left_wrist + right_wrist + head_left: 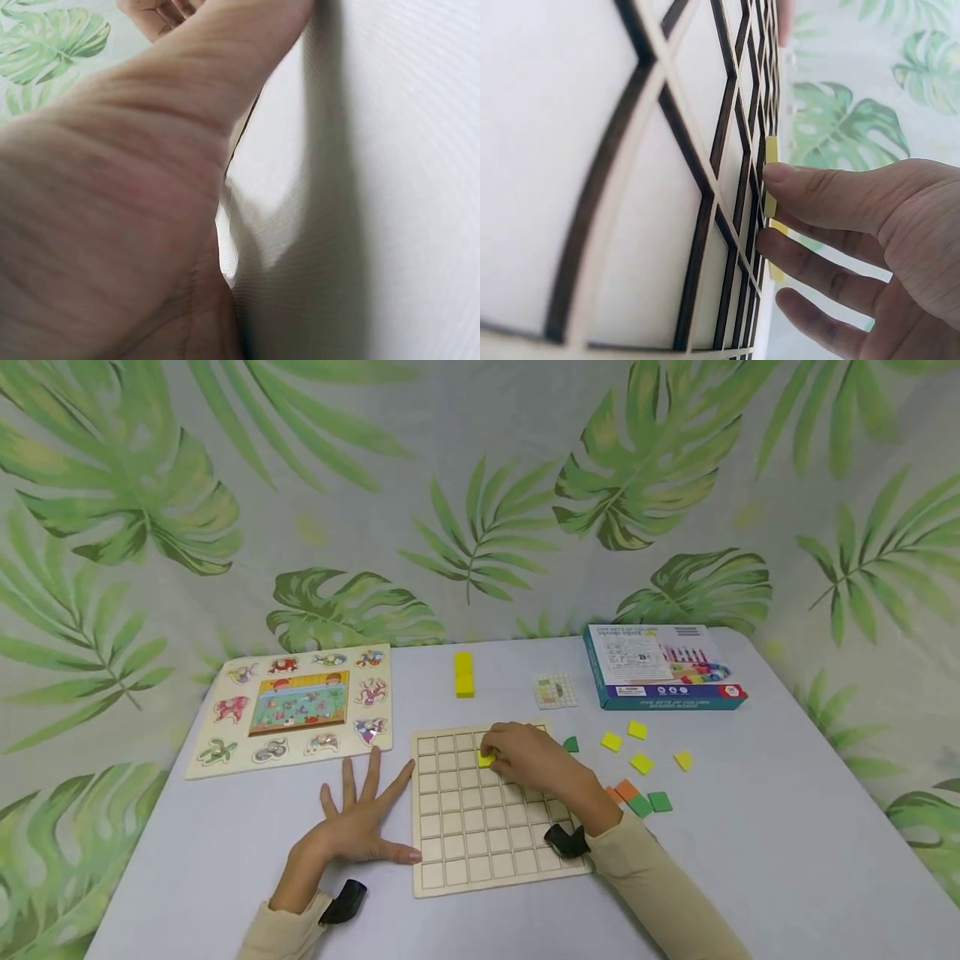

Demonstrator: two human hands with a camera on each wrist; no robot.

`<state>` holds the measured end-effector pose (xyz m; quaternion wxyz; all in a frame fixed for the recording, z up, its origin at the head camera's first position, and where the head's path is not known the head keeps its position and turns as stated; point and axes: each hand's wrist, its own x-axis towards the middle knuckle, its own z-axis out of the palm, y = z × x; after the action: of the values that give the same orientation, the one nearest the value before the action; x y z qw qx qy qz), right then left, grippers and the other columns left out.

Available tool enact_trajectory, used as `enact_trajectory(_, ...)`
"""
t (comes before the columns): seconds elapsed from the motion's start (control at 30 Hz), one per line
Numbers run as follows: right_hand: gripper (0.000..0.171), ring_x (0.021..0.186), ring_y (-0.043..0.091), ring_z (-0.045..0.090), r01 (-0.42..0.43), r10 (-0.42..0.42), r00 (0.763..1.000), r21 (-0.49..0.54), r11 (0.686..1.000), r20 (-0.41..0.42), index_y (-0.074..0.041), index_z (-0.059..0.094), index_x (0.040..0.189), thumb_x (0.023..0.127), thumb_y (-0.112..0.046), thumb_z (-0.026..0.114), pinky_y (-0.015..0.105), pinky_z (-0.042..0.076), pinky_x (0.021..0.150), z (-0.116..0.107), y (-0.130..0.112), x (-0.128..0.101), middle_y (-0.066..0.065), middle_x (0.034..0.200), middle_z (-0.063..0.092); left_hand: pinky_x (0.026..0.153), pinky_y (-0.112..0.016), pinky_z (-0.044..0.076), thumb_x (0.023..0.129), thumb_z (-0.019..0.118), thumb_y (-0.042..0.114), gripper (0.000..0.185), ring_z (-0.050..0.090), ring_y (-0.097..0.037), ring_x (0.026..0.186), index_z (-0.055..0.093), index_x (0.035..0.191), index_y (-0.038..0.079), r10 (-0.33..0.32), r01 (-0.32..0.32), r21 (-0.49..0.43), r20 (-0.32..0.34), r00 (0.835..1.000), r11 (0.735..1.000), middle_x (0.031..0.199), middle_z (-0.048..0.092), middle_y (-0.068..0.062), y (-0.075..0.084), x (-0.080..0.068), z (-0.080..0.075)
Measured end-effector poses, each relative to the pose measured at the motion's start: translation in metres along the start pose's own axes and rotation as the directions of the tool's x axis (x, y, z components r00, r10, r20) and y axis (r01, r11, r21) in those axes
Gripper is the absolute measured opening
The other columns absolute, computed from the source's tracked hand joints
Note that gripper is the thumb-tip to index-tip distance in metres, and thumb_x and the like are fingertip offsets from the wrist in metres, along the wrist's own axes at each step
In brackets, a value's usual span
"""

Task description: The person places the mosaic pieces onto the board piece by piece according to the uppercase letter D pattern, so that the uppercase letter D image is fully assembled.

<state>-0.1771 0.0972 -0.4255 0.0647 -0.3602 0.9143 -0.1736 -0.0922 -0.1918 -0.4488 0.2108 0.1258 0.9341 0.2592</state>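
Observation:
A wooden grid board (452, 847) with square cells lies on the table in front of me. My right hand (534, 762) reaches over its far part and pinches a yellow square tile (486, 760) at one of the upper cells. In the right wrist view the thumb presses on the yellow tile (771, 199), close against the grid. Spread wide, my left hand (351, 831) rests left of the board, its thumb tip right at the board's left edge. The left wrist view shows mostly the hand's skin (127, 202) close up, above the white cloth.
Right of the board lie several yellow tiles (641, 764), green tiles (660, 802) and orange tiles (626, 789). Behind it are a yellow block stack (464, 675), a small pattern card (556, 691) and a cardboard box (663, 670). A sea-animal puzzle board (292, 760) lies back left.

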Motion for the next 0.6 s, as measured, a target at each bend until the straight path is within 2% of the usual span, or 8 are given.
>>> enact_trajectory(0.13, 0.014, 0.096, 0.02, 0.066, 0.015, -0.015, 1.0, -0.016, 1.0, 0.016, -0.01, 0.075, 0.104, 0.091, -0.014, 0.074, 0.034, 0.054, 0.082, -0.001, 0.001, -0.001, 0.003, 0.108, 0.069, 0.094, -0.08, -0.024, 0.064, 0.083, 0.066, 0.128, -0.04, -0.056, 0.135, 0.009, 0.162, 0.03, -0.005, 0.005, -0.005, 0.0, 1.0, 1.0, 0.16, -0.03, -0.021, 0.001, 0.0, 0.001)
enact_trajectory(0.27, 0.016, 0.11, 0.027, 0.062, 0.013, -0.012, 0.999, -0.021, 1.0, 0.035, -0.009, 0.078, 0.104, 0.092, -0.018, 0.074, 0.042, 0.053, 0.09, -0.004, 0.0, -0.005, 0.008, 0.12, 0.066, 0.094, -0.08, -0.024, 0.065, 0.083, 0.065, 0.128, -0.039, -0.055, 0.136, 0.009, 0.162, 0.029, -0.009, 0.009, -0.012, -0.003, 1.0, 1.0, 0.161, -0.03, -0.021, 0.001, -0.001, 0.002)
enact_trajectory(0.43, 0.027, 0.123, 0.036, 0.052, -0.034, 0.032, 0.995, 0.013, 0.999, 0.096, -0.013, 0.076, 0.119, 0.094, -0.024, 0.071, 0.051, 0.049, 0.095, -0.009, 0.001, -0.01, 0.013, 0.137, 0.058, 0.095, -0.08, -0.023, 0.065, 0.084, 0.064, 0.127, -0.038, -0.055, 0.136, 0.01, 0.162, 0.028, -0.01, 0.01, 0.001, -0.005, 1.0, 1.0, 0.161, -0.029, -0.021, 0.002, -0.002, 0.001)
enact_trajectory(0.6, 0.033, 0.13, 0.038, 0.046, -0.058, 0.052, 0.988, 0.038, 0.998, 0.143, -0.015, 0.07, 0.128, 0.097, -0.027, 0.067, 0.053, 0.044, 0.101, -0.011, 0.004, -0.012, 0.015, 0.145, 0.051, 0.095, -0.08, -0.023, 0.066, 0.083, 0.065, 0.127, -0.039, -0.056, 0.136, 0.009, 0.162, 0.027, -0.001, 0.001, -0.002, -0.006, 1.0, 1.0, 0.16, -0.029, -0.022, 0.003, -0.002, 0.001)
